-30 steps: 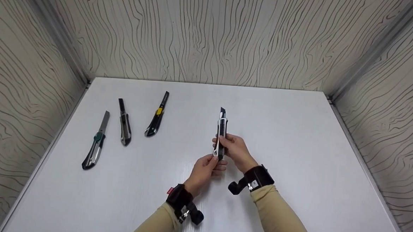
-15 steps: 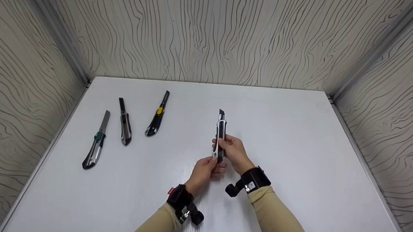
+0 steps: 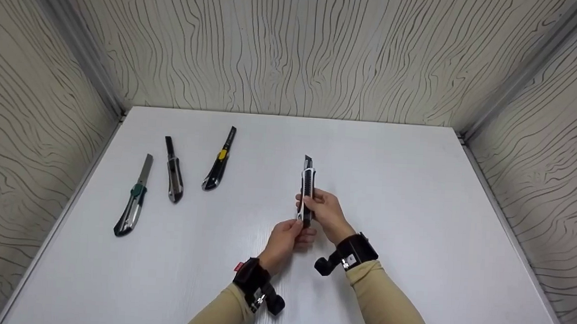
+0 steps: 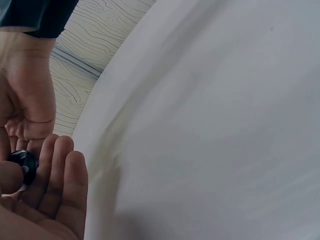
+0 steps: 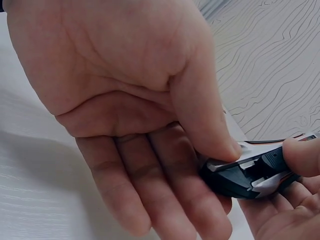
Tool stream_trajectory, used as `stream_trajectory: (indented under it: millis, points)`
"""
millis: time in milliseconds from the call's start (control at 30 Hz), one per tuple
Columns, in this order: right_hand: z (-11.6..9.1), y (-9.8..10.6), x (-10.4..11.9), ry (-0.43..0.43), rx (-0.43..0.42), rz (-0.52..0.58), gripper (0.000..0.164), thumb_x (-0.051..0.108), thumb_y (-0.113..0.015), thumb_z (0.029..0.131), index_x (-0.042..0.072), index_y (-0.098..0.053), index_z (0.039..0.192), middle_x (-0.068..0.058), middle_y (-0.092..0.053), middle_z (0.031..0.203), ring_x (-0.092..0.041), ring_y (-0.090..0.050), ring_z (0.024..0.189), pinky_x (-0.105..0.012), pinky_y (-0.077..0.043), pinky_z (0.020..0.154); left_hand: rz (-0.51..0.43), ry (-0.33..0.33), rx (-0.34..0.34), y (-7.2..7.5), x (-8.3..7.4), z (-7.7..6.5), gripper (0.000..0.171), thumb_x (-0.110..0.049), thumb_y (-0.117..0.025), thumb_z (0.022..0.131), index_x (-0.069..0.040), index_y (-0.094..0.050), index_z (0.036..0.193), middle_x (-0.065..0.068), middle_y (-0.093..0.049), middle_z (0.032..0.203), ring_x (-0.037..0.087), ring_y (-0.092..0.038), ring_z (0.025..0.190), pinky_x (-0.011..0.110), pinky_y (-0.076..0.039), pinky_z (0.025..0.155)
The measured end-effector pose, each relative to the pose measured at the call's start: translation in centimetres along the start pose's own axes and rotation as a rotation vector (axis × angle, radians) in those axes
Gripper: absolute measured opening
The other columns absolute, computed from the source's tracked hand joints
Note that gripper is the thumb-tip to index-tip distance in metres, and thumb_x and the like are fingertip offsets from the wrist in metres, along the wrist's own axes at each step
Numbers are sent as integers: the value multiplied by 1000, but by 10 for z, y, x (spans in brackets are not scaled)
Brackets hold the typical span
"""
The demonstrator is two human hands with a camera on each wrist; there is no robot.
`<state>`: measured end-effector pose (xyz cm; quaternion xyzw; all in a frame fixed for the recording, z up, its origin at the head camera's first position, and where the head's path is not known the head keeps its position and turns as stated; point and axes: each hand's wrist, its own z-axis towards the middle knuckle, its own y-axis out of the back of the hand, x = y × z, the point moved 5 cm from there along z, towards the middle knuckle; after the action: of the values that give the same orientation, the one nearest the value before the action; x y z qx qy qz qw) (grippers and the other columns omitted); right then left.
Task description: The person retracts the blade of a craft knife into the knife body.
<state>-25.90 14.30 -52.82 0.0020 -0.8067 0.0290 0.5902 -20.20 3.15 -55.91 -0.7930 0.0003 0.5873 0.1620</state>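
A snap-off utility knife [image 3: 307, 185] with a white-and-black handle stands between my hands in the head view, its short dark blade pointing away. My right hand [image 3: 330, 213] grips the handle, thumb on its black upper side. At the butt end my left hand [image 3: 280, 240] pinches the knife between thumb and fingers, the other fingers extended. The right wrist view gives the knife [image 5: 250, 172] close up, with my left hand [image 5: 140, 115] large in front and my right thumb [image 5: 302, 156] on the black slider. Only the knife's dark butt [image 4: 24, 162] shows in the left wrist view.
Three more utility knives lie on the white table [image 3: 396, 187] at the left, blades out: one with a green slider [image 3: 136, 198], a grey one [image 3: 174, 176] and a black one with a yellow slider [image 3: 219, 163]. Wood-patterned walls [image 3: 284, 48] enclose the table's back and sides.
The held knife's blade tip has come slightly nearer to me and its blade shows a little shorter. My right thumb has shifted slightly back along the handle. The other knives have not moved.
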Motion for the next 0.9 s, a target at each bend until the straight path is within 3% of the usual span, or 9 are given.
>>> stream_trajectory:
  millis: [433,700,900]
  points:
    - [-3,0,2,-6,23,-14,37,2,-55,95,-3,-53,132,-18,-66,123,-16,-67,100,-33,-52,92,19,3,-5,1,2,1,36,-16,-40,104,14,-56,116,22,-72,103,16,-72,84,33,-59,78]
    - [-2,0,1,10,65,-25,41,-2,-54,94,-4,-50,135,-20,-63,128,-24,-63,113,-40,-48,102,6,-4,-10,1,1,0,38,-16,-40,105,15,-54,119,23,-72,103,17,-73,83,35,-59,80]
    - [-3,0,1,15,75,-22,42,-2,-54,94,-4,-50,135,-21,-63,128,-26,-63,113,-43,-46,104,-1,-8,-9,1,1,-1,37,-15,-40,104,16,-55,118,22,-73,100,15,-72,81,34,-59,78]
